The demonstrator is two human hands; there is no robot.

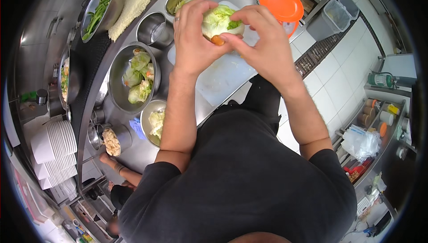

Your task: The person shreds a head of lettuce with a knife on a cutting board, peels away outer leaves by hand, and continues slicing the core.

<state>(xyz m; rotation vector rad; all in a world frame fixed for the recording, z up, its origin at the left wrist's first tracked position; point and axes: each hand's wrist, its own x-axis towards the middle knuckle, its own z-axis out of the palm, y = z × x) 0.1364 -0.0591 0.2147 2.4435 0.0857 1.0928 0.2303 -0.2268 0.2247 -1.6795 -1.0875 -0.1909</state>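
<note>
A head of iceberg lettuce [215,20] is held up between my two hands over the steel worktop. My left hand [190,38] grips its left side, a ring on one finger. On the other side, my right hand [265,40] curls its fingers over the leaves, with the thumb by the orange-brown stem end [218,40]. Below the hands lies a white cutting board [222,82] with small scraps on it. To the left, a large steel bowl [114,90] contains several trimmed lettuce pieces [137,67].
Left of my forearm are a smaller bowl of pale leaves [156,122], a steel pot [147,28] and a container of pale pieces [111,142]. Another bowl [170,2] stands beyond. Orange plates [281,3] sit at upper right. A co-worker's arm [122,169] reaches in at lower left.
</note>
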